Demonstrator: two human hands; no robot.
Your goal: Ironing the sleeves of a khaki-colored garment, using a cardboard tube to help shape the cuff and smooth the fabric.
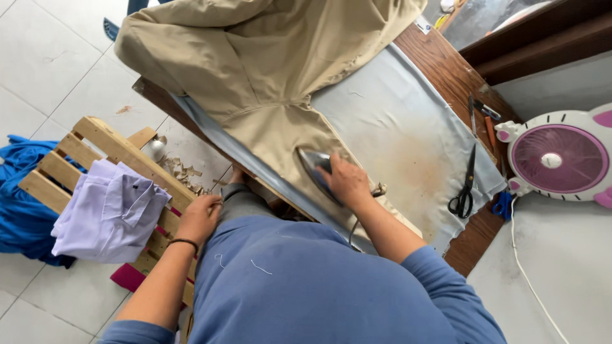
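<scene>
Right hand (pixel 344 181) at frame centre is clamped on the iron (pixel 317 171), likely heavy and hot; soft khaki garment (pixel 268 70) lies limp. Left hand (pixel 201 216) rests loosely curled, holding nothing.

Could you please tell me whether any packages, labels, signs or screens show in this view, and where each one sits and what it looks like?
Small tag: on the wooden table's far edge beside the tan garment, a pale rectangular slip; too small to tell more.
No packages, signs or screens show elsewhere; the round pink and white fan at the right carries only plain markings around its rim.
</scene>
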